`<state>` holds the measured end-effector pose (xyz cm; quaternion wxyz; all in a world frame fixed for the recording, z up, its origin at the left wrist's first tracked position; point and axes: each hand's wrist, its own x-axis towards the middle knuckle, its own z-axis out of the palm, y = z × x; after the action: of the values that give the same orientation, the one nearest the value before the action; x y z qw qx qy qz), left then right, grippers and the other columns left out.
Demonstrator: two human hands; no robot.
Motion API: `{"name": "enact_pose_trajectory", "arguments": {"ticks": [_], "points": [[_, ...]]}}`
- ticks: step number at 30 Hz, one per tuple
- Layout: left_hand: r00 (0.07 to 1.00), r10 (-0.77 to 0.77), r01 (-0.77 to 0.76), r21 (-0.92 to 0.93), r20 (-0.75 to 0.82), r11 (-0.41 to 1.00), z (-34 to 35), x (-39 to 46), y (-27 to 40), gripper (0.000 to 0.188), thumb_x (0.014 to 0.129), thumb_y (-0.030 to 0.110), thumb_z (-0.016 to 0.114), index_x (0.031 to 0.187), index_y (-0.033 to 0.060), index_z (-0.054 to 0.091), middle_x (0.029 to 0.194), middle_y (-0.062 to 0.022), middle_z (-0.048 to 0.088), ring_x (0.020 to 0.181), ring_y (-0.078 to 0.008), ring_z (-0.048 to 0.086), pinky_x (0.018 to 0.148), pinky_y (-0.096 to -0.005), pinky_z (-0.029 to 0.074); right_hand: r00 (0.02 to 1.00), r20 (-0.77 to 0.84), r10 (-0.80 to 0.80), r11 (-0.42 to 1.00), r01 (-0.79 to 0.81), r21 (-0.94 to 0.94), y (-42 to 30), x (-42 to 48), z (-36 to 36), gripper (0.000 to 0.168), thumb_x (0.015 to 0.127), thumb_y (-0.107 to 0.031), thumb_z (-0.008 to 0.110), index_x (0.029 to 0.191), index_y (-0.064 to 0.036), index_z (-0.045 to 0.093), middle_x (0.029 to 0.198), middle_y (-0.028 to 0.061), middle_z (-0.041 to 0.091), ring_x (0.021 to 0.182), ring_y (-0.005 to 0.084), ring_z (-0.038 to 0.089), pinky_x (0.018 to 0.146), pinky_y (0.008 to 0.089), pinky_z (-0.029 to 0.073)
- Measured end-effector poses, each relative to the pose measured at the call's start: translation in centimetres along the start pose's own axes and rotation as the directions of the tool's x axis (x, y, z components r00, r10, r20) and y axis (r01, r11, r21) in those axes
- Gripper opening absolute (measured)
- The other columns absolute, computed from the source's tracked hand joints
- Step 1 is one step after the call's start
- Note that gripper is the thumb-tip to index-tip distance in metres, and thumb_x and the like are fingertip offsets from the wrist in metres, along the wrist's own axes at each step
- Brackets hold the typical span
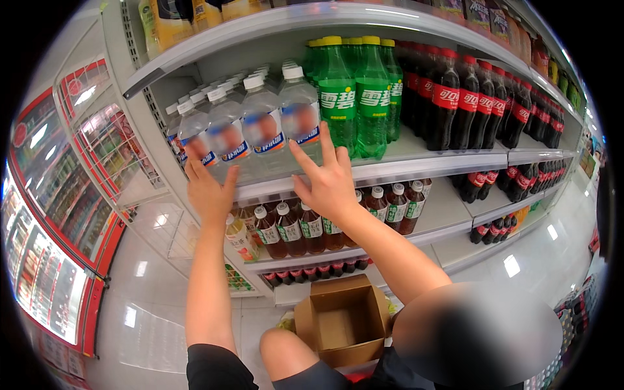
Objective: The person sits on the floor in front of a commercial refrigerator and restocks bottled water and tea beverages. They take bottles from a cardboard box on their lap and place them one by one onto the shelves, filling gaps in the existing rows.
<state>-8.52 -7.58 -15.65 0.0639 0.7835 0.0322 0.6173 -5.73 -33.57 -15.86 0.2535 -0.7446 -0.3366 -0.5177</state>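
Observation:
Rows of clear plastic bottles (pixel 262 124) with white caps stand at the left end of a shelf. My left hand (pixel 209 190) is at the front of the leftmost ones, fingertips against a bottle's lower part, thumb spread. My right hand (pixel 325 180) reaches the rightmost front clear bottle (pixel 300 109), fingers apart, two of them by its label. Neither hand is closed around a bottle. Green Sprite bottles (pixel 336 97) with yellow caps stand just right of the clear ones, and Coca-Cola bottles (pixel 444 102) with red caps stand farther right.
Brown tea bottles (pixel 290 229) line the shelf below. An open cardboard box (pixel 341 321) stands by my knee, its inside showing no contents. A wire rack (pixel 122 141) and red-framed drinks coolers (pixel 53 243) are at the left. The shelf above holds yellow packages (pixel 173 24).

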Motion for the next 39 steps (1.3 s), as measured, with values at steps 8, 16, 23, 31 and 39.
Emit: {"name": "enact_pose_trajectory", "arguments": {"ticks": [8, 16, 23, 31, 39], "points": [[1.000, 0.012, -0.012, -0.014, 0.008, 1.000, 0.3, -0.2, -0.3, 0.104, 0.084, 0.060, 0.064, 0.155, 0.0006, 0.016, 0.140, -0.0274, 0.044, 0.110, -0.0441, 0.057, 0.088, -0.0477, 0.047, 0.999, -0.035, -0.022, 0.999, 0.024, 0.040, 0.5, -0.2, -0.2, 0.058, 0.071, -0.021, 0.076, 0.127, -0.020, 0.063, 0.153, 0.0290, 0.031, 0.085, 0.0357, 0.048, 0.084, 0.0420, 0.047], [0.999, -0.021, 0.020, 0.028, 0.034, 0.999, 0.2, -0.2, -0.2, 0.103, 0.085, 0.060, 0.063, 0.155, 0.0008, 0.015, 0.144, -0.0300, 0.041, 0.115, -0.0471, 0.055, 0.092, -0.0488, 0.047, 1.000, 0.000, -0.010, 0.997, 0.010, 0.081, 0.6, -0.2, -0.4, 0.067, 0.069, -0.026, 0.078, 0.134, -0.022, 0.060, 0.153, 0.0297, 0.029, 0.086, 0.0351, 0.049, 0.084, 0.0425, 0.048], [0.999, -0.002, 0.000, 0.051, 0.046, 0.999, 0.1, -0.2, -0.6, 0.103, 0.086, 0.059, 0.062, 0.155, -0.0008, 0.014, 0.146, -0.0291, 0.040, 0.118, -0.0469, 0.053, 0.095, -0.0490, 0.044, 1.000, 0.018, -0.018, 0.997, 0.016, 0.076, 0.6, -0.3, -0.8, 0.068, 0.071, -0.027, 0.077, 0.136, -0.023, 0.059, 0.153, 0.0314, 0.028, 0.089, 0.0359, 0.050, 0.085, 0.0440, 0.047], [0.992, 0.091, -0.097, 0.056, 0.091, 0.994, -1.1, -1.9, -0.3, 0.085, 0.092, 0.043, 0.060, 0.152, -0.0026, 0.022, 0.150, -0.0294, 0.034, 0.136, -0.0437, 0.037, 0.112, -0.0518, 0.025, 0.995, 0.098, 0.036, 0.996, -0.044, 0.082, -0.8, -2.6, -1.4, 0.074, 0.072, -0.019, 0.073, 0.142, -0.015, 0.049, 0.152, 0.0314, 0.028, 0.116, 0.0453, 0.048, 0.097, 0.0502, 0.045], [0.824, -0.002, 0.041, -0.056, 0.567, 0.998, -11.1, -22.1, 1.2, 0.055, 0.089, 0.031, 0.063, 0.132, -0.0029, 0.054, 0.150, -0.0292, 0.036, 0.138, -0.0449, 0.035, 0.111, -0.0550, 0.027, 0.846, 0.531, -0.043, 0.996, -0.008, 0.093, 2.3, -20.3, -13.8, 0.069, 0.070, -0.014, 0.074, 0.135, -0.018, 0.054, 0.149, 0.0164, 0.041, 0.126, 0.0393, 0.048, 0.097, 0.0518, 0.045]]}}
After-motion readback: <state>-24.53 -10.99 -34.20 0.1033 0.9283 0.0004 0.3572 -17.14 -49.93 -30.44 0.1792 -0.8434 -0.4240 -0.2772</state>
